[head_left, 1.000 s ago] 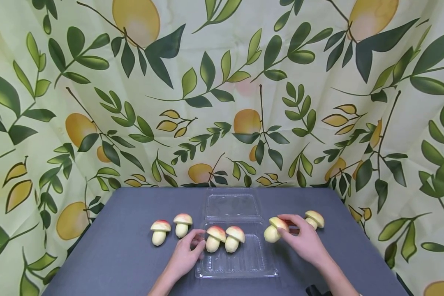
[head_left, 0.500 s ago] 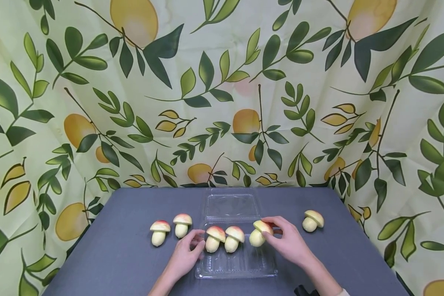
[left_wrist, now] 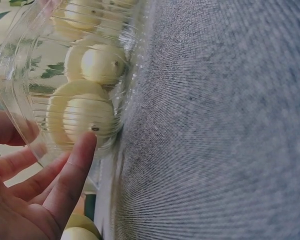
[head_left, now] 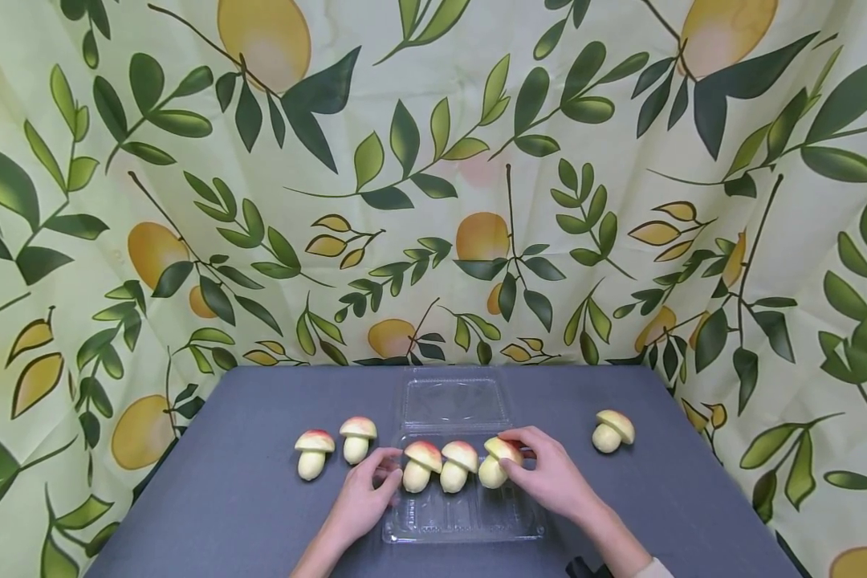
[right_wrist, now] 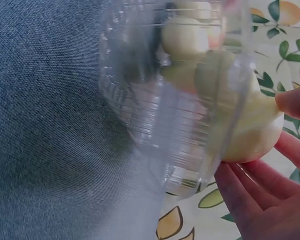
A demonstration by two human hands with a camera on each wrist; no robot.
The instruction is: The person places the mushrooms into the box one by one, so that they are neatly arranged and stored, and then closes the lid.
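A clear plastic container [head_left: 464, 531] lies with its lid [head_left: 453, 400] folded back on the table. Two toy mushrooms with pale stems and red-tinged caps, a left one [head_left: 419, 470] and a middle one [head_left: 457, 467], sit side by side in it. My right hand [head_left: 552, 474] holds a third toy mushroom [head_left: 493, 472] by its cap, over the tray's right part. The right wrist view shows this mushroom [right_wrist: 260, 132] between thumb and fingers, partly behind the clear wall. My left hand [head_left: 361, 496] grips the container's left edge, its thumb [left_wrist: 77, 167] against the outer wall.
Two more mushrooms, one [head_left: 312, 454] and another [head_left: 357, 439], stand on the grey table [head_left: 209, 498] left of the container. A single mushroom [head_left: 612, 431] lies tilted at the right. A leaf-and-fruit patterned cloth [head_left: 419, 241] hangs around the back and sides.
My right hand has carried its mushroom leftward from beside the container to close by the middle one. My left hand has stayed at the container's edge.
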